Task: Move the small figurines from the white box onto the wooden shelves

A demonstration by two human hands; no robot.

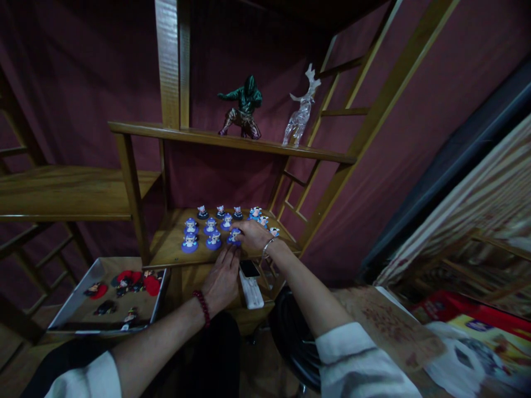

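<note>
My right hand (253, 233) reaches over the lower wooden shelf (164, 249), its fingers closed on a small purple-based figurine (233, 237). Just below it, my left hand (223, 279) rests at the shelf's front edge, fingers extended and nothing seen in them. To the left on the shelf stand several more purple figurines (213, 240). Behind them is a row of dark-based figurines (220, 211), and blue-and-white ones (255, 213) stand at the back right, partly behind my right hand.
A white box (62, 309) with red and dark figurines sits at lower left. A phone (249, 269) and white case (252, 293) lie right of my left hand. Above stand a green-and-bronze figure (244, 108) and clear deer (299, 119). A black stool (290, 337) is below.
</note>
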